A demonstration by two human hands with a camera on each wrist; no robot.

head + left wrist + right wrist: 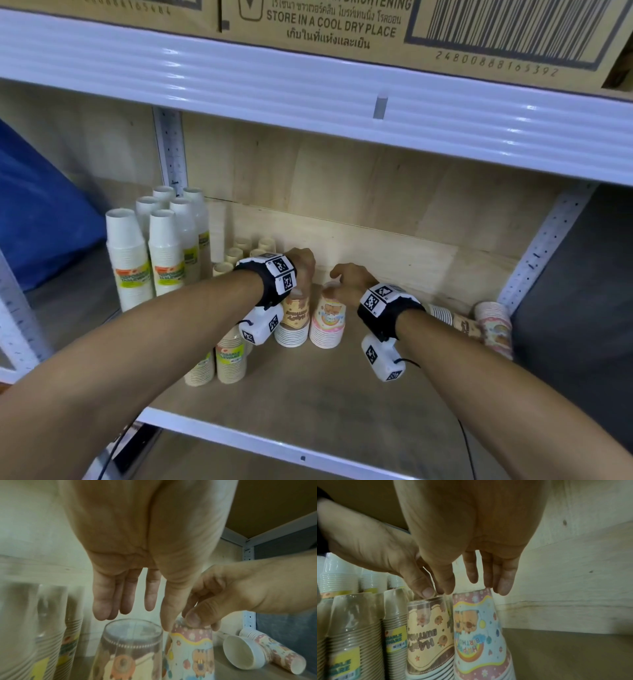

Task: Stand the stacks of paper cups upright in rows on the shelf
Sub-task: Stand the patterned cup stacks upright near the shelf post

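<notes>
Two wrapped stacks of birthday cups stand rim-down, side by side, mid-shelf: a brown stack (296, 318) (132, 642) (429, 635) and a pink stack (328, 323) (192, 646) (477, 635). My left hand (302, 289) (137, 612) reaches down over the brown stack, with its thumb and fingertips at the stack's top. Beside it, my right hand (337, 286) (471, 586) pinches the top of the pink stack. Two more printed stacks (493, 329) (260, 654) lie on their sides at the right end of the shelf.
Tall white cup stacks (130, 260) stand in rows at the back left, and kraft stacks (231, 358) (351, 642) just left of my left wrist. Bare shelf board (342, 394) lies in front. The upper shelf's white beam (308, 99) hangs overhead, with cartons on it.
</notes>
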